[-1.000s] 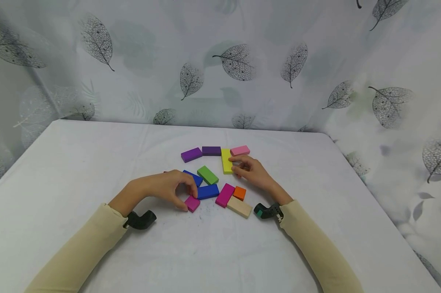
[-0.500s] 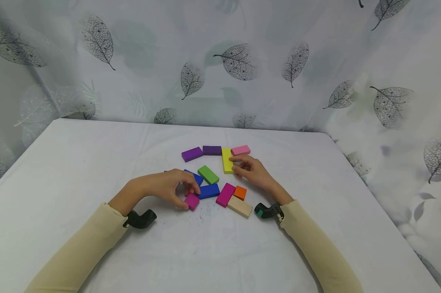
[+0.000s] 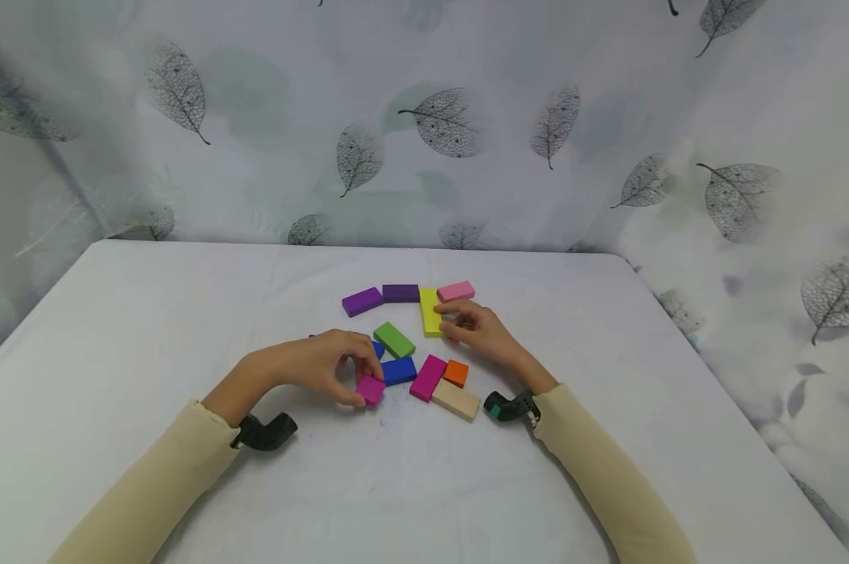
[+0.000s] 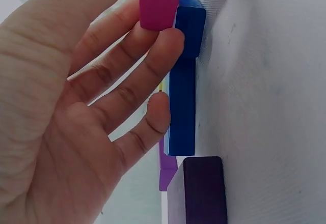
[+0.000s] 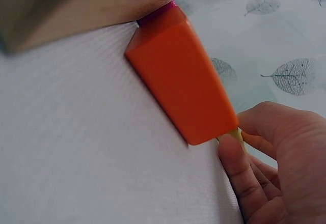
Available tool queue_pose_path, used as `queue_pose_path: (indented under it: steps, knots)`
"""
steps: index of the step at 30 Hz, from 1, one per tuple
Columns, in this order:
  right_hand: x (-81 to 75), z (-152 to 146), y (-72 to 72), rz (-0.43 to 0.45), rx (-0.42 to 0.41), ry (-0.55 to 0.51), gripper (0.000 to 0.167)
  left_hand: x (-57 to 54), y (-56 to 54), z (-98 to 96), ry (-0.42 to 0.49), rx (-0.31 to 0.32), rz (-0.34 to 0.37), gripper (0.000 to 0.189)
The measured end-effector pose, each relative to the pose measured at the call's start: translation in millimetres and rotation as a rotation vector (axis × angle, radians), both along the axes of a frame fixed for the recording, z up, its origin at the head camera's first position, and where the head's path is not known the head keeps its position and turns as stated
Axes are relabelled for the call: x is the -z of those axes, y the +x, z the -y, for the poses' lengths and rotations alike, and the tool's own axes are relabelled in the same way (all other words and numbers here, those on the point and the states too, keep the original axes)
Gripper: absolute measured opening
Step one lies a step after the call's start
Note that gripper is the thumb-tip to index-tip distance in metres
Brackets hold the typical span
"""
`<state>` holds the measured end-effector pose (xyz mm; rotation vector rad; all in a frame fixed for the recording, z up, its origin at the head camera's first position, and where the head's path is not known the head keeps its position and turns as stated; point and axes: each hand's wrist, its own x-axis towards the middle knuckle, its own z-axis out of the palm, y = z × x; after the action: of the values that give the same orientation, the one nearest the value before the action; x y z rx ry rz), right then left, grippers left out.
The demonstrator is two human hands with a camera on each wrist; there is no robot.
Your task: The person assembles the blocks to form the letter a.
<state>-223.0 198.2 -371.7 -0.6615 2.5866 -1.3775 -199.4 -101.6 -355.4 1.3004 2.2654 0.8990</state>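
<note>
My left hand (image 3: 326, 362) pinches a small magenta block (image 3: 370, 389) between thumb and fingertips, close beside a blue block (image 3: 399, 371). In the left wrist view, the magenta block (image 4: 159, 5) is at the top by the thumb, while the other fingers of the left hand (image 4: 102, 96) curve past the blue block (image 4: 182, 107). My right hand (image 3: 482, 333) has its thumb and index finger at the right side of an upright-lying yellow block (image 3: 430, 313). Only a sliver of the yellow block (image 5: 235, 135) shows between the digits of the right hand (image 5: 275, 158) in the right wrist view.
Purple (image 3: 363, 301), dark purple (image 3: 400, 294) and pink (image 3: 456, 291) blocks lie at the back. A green block (image 3: 395, 340) lies mid-group. Nearer are another magenta block (image 3: 428, 378), an orange block (image 3: 456, 373) and a beige block (image 3: 456, 399). A white cloth (image 3: 396, 493) covers the table.
The left fingers have closed in on the small magenta block, which has shifted slightly right toward the blue block. The right hand stays at the yellow block. The head view has shifted a little.
</note>
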Motion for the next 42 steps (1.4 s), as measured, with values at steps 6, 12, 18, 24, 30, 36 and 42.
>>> queue_pose_path:
  steps: [6, 12, 18, 24, 30, 36, 42]
  knots:
    - [-2.6, 1, 0.0, 0.014, 0.002, 0.001, 0.036, 1.4, -2.0, -1.9, 0.085, 0.013, -0.077, 0.032]
    - [-4.0, 1, -0.5, 0.006, 0.004, -0.001, 0.036, -2.7, -5.5, -11.5, 0.15, -0.003, -0.106, 0.032]
    - [-3.4, 0, -1.1, -0.009, -0.002, 0.004, 0.036, -4.7, -11.1, -22.4, 0.164, -0.021, -0.108, 0.034]
    - [-3.4, 1, -1.9, -0.009, -0.002, -0.006, 0.035, -4.1, -13.5, -28.7, 0.144, -0.043, -0.1, 0.035]
    - [-3.2, 0, -1.5, -0.004, 0.002, -0.013, 0.035, -2.3, -15.8, -33.1, 0.131, -0.057, -0.109, 0.033]
    - [-0.4, 0, -1.6, -0.005, 0.004, -0.015, 0.035, 1.4, -19.2, -39.3, 0.13, -0.061, -0.104, 0.032]
    - [29.1, -8, -21.1, -0.007, 0.011, -0.015, 0.037, -1.0, -22.1, -48.0, 0.131, -0.07, -0.11, 0.033]
